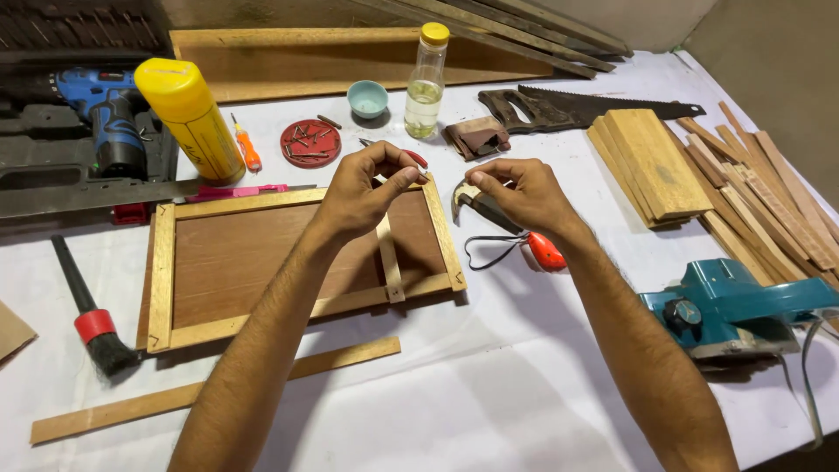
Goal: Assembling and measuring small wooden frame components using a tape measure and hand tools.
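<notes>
Hands: left [363, 188] pinches thin wood strip [389, 258] over framed panel [262, 262]; right [516, 192] closed, just beside.

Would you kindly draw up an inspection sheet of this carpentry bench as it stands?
Surface: table under a white cloth, crowded with tools.
Job's things: wooden framed panel lying flat; thin wooden strip standing across it.
Clutter: hammer, handsaw, electric planer, brush, yellow can, clear bottle, small bowl, red lid of nails, wood offcuts, loose batten.
Hands: left hand pinching the strip's top end; right hand raised beside it, fingers curled, contents unclear.
Cables: planer cord trailing off the edge.
Surroundings: drill in open case; planks behind.
</notes>
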